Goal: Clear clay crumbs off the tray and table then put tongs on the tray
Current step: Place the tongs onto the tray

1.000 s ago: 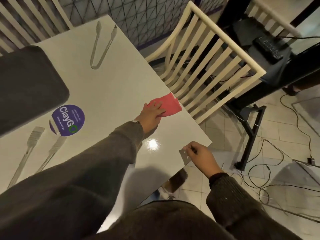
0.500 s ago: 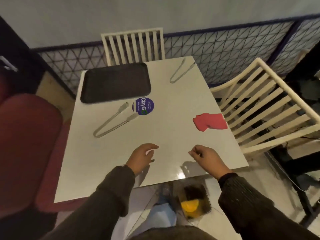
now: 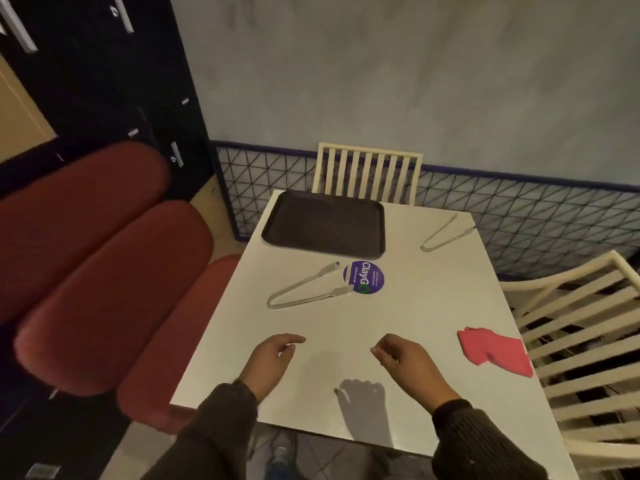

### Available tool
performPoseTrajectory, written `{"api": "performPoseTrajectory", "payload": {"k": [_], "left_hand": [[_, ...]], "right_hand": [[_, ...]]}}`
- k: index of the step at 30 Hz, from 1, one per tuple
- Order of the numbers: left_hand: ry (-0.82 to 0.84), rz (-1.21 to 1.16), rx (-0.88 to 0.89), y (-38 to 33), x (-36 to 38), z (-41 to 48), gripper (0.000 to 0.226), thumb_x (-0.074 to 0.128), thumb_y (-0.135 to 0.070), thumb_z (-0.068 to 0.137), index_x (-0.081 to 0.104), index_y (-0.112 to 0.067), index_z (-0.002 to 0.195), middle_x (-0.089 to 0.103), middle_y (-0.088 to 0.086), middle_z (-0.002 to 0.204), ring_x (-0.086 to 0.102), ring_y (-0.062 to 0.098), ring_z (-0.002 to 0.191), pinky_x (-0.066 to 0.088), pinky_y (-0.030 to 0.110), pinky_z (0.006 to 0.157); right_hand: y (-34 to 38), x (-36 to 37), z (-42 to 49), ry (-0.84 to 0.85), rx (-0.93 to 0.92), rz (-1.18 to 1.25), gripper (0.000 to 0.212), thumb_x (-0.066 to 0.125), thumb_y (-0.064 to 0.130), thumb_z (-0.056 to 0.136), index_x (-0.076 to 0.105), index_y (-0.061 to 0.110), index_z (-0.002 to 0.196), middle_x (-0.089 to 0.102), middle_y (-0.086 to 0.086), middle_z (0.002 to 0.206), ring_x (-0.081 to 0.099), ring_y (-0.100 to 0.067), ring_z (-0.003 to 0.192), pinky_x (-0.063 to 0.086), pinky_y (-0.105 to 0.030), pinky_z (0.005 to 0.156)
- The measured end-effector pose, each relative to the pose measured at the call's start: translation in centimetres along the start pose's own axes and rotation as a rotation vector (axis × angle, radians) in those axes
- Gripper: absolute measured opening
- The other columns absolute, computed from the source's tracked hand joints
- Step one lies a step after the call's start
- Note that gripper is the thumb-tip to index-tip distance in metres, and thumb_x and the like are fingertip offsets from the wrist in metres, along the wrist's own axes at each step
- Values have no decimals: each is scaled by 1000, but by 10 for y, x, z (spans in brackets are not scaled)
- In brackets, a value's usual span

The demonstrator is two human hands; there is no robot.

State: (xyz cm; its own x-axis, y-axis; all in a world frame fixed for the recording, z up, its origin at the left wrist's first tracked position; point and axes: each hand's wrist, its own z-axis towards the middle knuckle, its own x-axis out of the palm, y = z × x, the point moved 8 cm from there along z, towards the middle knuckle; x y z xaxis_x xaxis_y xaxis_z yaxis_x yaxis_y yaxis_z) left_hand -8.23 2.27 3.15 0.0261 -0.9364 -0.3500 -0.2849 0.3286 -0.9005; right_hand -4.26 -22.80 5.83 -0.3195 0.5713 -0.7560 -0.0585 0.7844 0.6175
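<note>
A dark tray (image 3: 323,225) lies at the far left of the white table (image 3: 408,306). One pair of pale tongs (image 3: 304,287) rests in front of the tray, its tips beside a purple round sticker (image 3: 363,277). A second pair of tongs (image 3: 445,233) lies at the far right. A red cloth (image 3: 495,349) sits at the table's right edge. My left hand (image 3: 272,358) hovers over the near part of the table, fingers loosely curled, holding nothing. My right hand (image 3: 408,360) hovers beside it with fingertips pinched; whether it holds anything cannot be seen. No crumbs are visible.
Cream slatted chairs stand behind the table (image 3: 367,174) and at its right side (image 3: 581,344). A red cushioned bench (image 3: 104,271) runs along the left. A blue wire grid (image 3: 519,223) lines the wall behind.
My left hand let go of the red cloth and drew back to the near edge. The view swung left and up, so the whole table now shows.
</note>
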Motion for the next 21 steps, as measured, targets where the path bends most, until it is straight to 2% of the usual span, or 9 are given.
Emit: {"api": "performPoseTrajectory", "payload": {"k": [3, 5, 7, 9, 12, 14, 16, 18, 21], "left_hand": [[-36, -15, -20, 13, -24, 24, 60, 49, -6, 98, 67, -61, 82, 67, -26, 100, 58, 6, 103, 48, 36, 103], [-47, -49, -42, 22, -41, 47, 52, 50, -5, 97, 73, -49, 84, 66, -38, 95, 59, 6, 104, 47, 36, 104], [-42, -68, -48, 26, -56, 73, 43, 49, -3, 97, 72, -39, 90, 65, -42, 92, 60, 8, 105, 46, 35, 105], [-32, -56, -48, 28, -68, 99, 40, 49, -1, 97, 69, -35, 92, 71, -31, 92, 61, 12, 106, 45, 28, 102], [8, -22, -49, 35, -80, 137, 40, 48, 0, 96, 68, -34, 92, 70, -9, 108, 61, 12, 108, 41, 15, 96], [53, 7, -53, 40, -86, 160, 40, 48, 0, 96, 66, -36, 91, 70, -10, 107, 62, 5, 106, 41, 13, 96], [95, 25, -55, 46, -91, 183, 42, 49, -1, 96, 65, -39, 89, 70, -22, 97, 62, -9, 98, 41, 16, 97], [131, 47, -59, 53, -92, 202, 44, 49, -1, 97, 64, -41, 88, 67, -27, 95, 59, -21, 91, 39, 15, 96], [149, 34, -71, 64, -93, 221, 46, 47, 3, 96, 63, -40, 89, 66, -19, 101, 60, -15, 94, 41, 18, 102]], "right_hand": [[12, 8, 32, 25, 9, -9, 23, 53, 41, 92, 47, 38, 70, 62, 13, 71, 60, -9, 74, 46, -26, 71], [20, 14, 56, 33, 29, -9, 24, 53, 40, 92, 46, 38, 69, 61, 14, 69, 59, -7, 71, 44, -24, 68], [27, 21, 81, 42, 46, -8, 24, 54, 39, 92, 47, 37, 69, 61, 14, 69, 59, -6, 70, 42, -19, 63], [33, 27, 107, 48, 60, -19, 26, 54, 38, 92, 46, 39, 68, 61, 14, 70, 59, -6, 71, 40, -17, 62], [41, 39, 143, 63, 71, -51, 26, 54, 38, 92, 45, 40, 68, 59, 13, 72, 57, -7, 70, 41, -20, 63], [44, 50, 165, 76, 89, -87, 17, 54, 36, 92, 54, 33, 75, 62, 11, 76, 58, -10, 72, 44, -26, 71], [47, 61, 187, 78, 90, -142, 13, 54, 32, 91, 61, 24, 85, 66, 6, 83, 61, -15, 78, 46, -31, 79], [51, 69, 207, 78, 50, -213, 11, 57, 28, 89, 64, 20, 92, 67, 2, 91, 62, -21, 86, 48, -34, 82], [61, 81, 234, 104, -58, -352, 31, 66, 29, 83, 62, 20, 113, 60, 0, 117, 54, -25, 108, 43, -39, 92]]}}
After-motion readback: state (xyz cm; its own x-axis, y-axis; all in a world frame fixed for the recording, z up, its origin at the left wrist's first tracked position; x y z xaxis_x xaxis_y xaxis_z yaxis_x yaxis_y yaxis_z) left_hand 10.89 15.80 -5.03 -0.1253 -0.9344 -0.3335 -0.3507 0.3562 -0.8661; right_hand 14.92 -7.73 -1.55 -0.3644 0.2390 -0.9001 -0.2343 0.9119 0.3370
